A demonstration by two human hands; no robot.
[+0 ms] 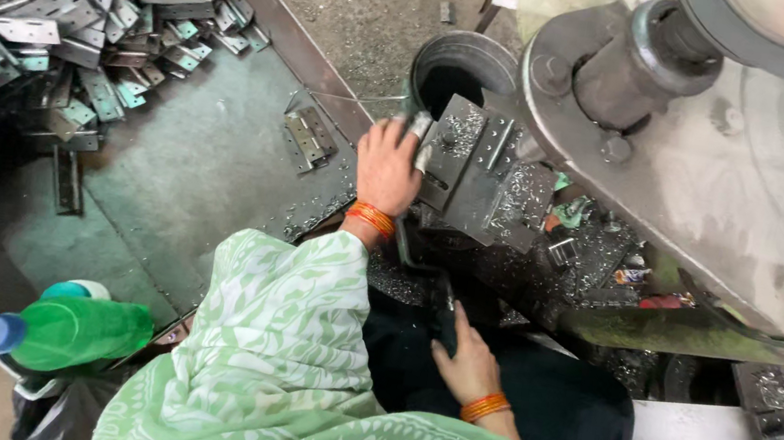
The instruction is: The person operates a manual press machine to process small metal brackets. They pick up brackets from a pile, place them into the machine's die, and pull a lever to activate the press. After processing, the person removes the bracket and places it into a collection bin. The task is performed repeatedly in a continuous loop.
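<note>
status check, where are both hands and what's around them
Left hand at dark metal press die block, fingers on a small metal piece; grip unclear. Right hand flat on dark lap. Loose hinge plate beside left hand, metal shavings around.

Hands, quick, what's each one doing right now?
Left hand: closed on a small metal piece at the press die block.
Right hand: open, resting on the dark lap, holding nothing visible.
</note>
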